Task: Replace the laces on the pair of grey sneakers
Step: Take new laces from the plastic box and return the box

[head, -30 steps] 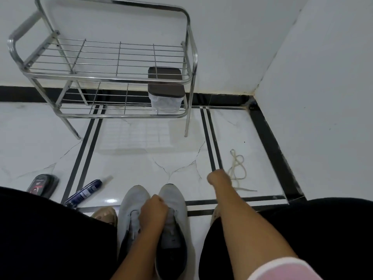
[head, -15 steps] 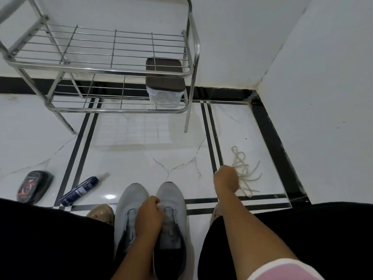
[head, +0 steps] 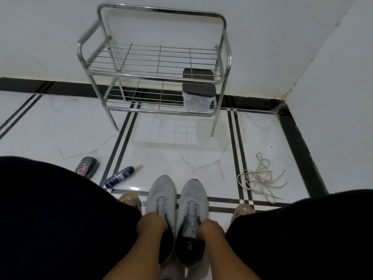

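1. The two grey sneakers sit side by side on the tiled floor between my knees, toes pointing away from me: the left sneaker [head: 160, 196] and the right sneaker [head: 194, 201], just beside each other.
2. My left hand [head: 152, 224] has its grip curled onto the collar of the left sneaker, fingers tucked toward the opening. I cannot tell how firmly it clamps, since the fingertips are hidden.
3. My right hand [head: 211, 229] does the same at the collar of the right sneaker, fingers curled over its edge.
4. A tangle of pale laces [head: 261, 178] lies loose on the floor to my right, well apart from the shoes. The right sneaker seems to carry lacing over its tongue; the left one's eyelets look bare, though it is too blurred to be sure.
5. To do this step well, I judge I should work one shoe at a time: steady it with one hand at the heel and free the other hand for a lace.
6. I would find one lace end first and pull it out of the tangle gently, so it does not knot.
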Demonstrator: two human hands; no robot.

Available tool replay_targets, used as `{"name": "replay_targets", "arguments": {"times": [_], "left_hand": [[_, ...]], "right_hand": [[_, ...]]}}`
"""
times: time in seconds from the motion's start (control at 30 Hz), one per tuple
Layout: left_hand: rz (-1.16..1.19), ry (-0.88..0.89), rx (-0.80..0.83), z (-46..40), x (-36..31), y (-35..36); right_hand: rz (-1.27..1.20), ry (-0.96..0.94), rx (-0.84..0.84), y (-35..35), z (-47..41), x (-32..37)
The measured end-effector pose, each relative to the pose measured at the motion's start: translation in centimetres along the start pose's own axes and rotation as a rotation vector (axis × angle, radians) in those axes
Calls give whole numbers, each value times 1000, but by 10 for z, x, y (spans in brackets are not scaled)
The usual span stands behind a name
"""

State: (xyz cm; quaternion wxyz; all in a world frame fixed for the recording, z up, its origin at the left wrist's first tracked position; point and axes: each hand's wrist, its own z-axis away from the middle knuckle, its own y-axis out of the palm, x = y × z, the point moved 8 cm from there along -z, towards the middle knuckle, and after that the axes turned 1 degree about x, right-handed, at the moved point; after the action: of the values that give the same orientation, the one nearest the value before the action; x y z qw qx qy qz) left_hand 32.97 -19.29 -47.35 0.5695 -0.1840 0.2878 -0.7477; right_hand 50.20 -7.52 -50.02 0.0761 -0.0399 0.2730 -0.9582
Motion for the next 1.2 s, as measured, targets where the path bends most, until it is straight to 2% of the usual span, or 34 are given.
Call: {"name": "replay_targets", "arguments": {"times": [0.07, 0.17, 0.33, 0.47, 0.6, 0.67, 0.77, 0.83, 0.93, 1.0, 1.07, 1.13, 1.2], "left_hand": [[-39, 23, -74, 5, 3, -7], [-23, 34, -191, 4, -1, -24], [64, 62, -396, -10, -12, -71], [87, 75, -441, -34, -18, -99], [116, 65, -434, -57, -17, -109], [191, 70, -468, -68, -14, -114], [428, 132, -552, -71, -18, -118], [517, 239, -662, -66, -32, -120], [286, 445, -722, -63, -68, -103], [116, 515, -674, -63, -85, -80], [44, 516, -623, -65, -91, -62], [40, 486, -561, -62, -91, -58], [-5, 445, -553, -59, -93, -58]], "right_hand": [[-29, 17, -40, -1, 3, -1], [-62, 7, -203, -21, 2, 9], [-123, -161, -469, -75, 3, 52], [-257, -259, -481, -94, -14, 83], [-372, -278, -484, -98, -34, 100], [-395, -293, -478, -99, -43, 109], [-433, -325, -446, -101, -44, 119], [-484, -328, -556, -125, -31, 129], [-564, -455, -904, -203, 12, 160], [-466, -566, -1086, -260, 40, 187], [-218, -625, -1225, -308, 61, 212], [79, -661, -1272, -334, 68, 235], [332, -633, -1250, -346, 62, 247]]}}
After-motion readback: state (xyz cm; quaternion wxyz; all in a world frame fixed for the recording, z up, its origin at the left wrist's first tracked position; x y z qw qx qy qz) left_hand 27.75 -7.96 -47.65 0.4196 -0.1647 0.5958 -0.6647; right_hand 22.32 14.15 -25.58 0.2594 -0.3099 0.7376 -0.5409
